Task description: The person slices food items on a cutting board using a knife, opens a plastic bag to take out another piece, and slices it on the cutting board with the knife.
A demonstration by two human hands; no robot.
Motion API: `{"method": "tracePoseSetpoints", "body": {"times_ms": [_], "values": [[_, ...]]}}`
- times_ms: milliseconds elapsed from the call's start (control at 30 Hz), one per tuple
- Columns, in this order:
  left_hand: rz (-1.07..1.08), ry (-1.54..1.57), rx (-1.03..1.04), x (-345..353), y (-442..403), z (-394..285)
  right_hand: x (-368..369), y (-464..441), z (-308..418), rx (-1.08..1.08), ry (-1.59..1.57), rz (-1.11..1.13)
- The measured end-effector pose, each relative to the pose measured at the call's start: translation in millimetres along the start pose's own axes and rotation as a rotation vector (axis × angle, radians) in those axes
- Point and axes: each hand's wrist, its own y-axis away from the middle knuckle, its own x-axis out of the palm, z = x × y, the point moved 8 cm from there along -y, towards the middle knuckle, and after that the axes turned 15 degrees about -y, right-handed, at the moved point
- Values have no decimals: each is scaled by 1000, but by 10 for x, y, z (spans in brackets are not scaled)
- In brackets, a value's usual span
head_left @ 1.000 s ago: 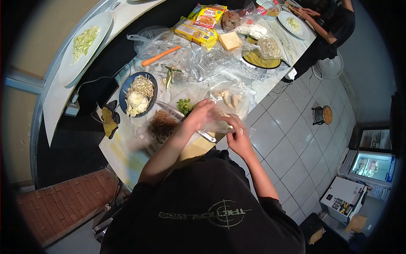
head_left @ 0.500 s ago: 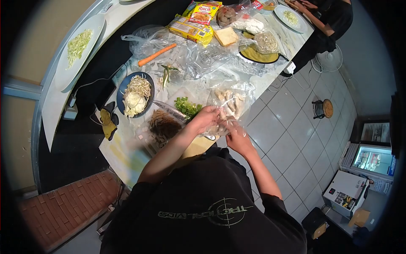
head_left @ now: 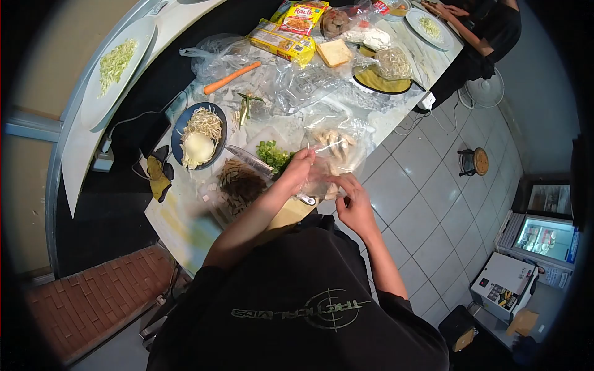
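A clear plastic bag [head_left: 345, 133] with pale beige pieces in it lies at the counter's edge in front of me. My left hand [head_left: 299, 172] is closed on the bag's near left side, with the plastic pinched at its fingertips. My right hand [head_left: 354, 203] has its fingers curled onto the bag's near right end, beside some pale pieces. Just left of the bag, chopped green vegetable [head_left: 272, 154] sits on a white board, next to a knife blade [head_left: 250, 159]. Dark brown strips [head_left: 242, 184] lie under my left forearm.
A dark plate [head_left: 179, 137] carries bean sprouts and a white lump. A carrot [head_left: 232, 78], yellow packets [head_left: 281, 43], bread [head_left: 334, 53] and a yellow-green pouch [head_left: 377, 81] lie farther back. At the far right a person [head_left: 473, 43] stands by a plate [head_left: 447, 42]. A stool [head_left: 479, 161] is on the floor.
My left hand has shifted slightly up and left with the bag's edge. My right hand has moved a little down and right, and the two hands are farther apart.
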Motion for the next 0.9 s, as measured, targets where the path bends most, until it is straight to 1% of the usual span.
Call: {"method": "tracePoseSetpoints", "body": {"times_ms": [67, 133, 167, 233, 300, 367, 400, 467, 533, 567, 600, 633, 700, 733, 767, 833, 867, 900], "values": [[-24, -97, 57, -3, 13, -20, -24, 18, -33, 26, 32, -22], [-8, -56, 61, 19, 51, 16, -144, 63, 96, -231, 88, -182], [6, -14, 66, 43, 79, 9, -162, 76, 97, -229, 89, -184], [-27, -18, 68, 55, 114, -10, -185, 94, 40, -151, 1, -172], [-64, -19, 70, 24, 133, -19, -186, 131, 39, -172, 3, -181], [-25, 11, 70, 55, 177, -47, -205, 136, -10, -193, 10, -187], [-25, 13, 69, 65, 221, -77, -191, 106, -113, -165, -43, -145], [101, 55, -51, 192, 323, -55, -177, 58, -181, -136, -98, -109], [83, -4, -51, 194, 281, 3, -129, -10, -343, 70, -131, -56], [62, -59, -50, 198, 265, 22, -125, -45, -395, 70, -131, -56], [-9, -95, -13, 175, 231, 2, -118, -77, -516, 105, -131, -52], [-8, -93, -13, 209, 213, 24, -120, -102, -594, 141, -130, -49], [-82, -118, 111, 207, 232, -94, -136, -167, -582, 155, -145, -87], [-86, -115, 113, 199, 239, -115, -142, -199, -583, 169, -164, -126], [-45, -100, 90, 220, 228, -109, -112, -232, -576, 168, -164, -123], [3, -90, 69, 237, 185, -106, -144, -282, -575, 172, 60, -181], [23, -64, 87, 212, 131, -74, -140, -304, -656, 173, 60, -186], [40, -38, 104, 199, 101, -67, -95, -348, -667, 59, 182, -160]]}}
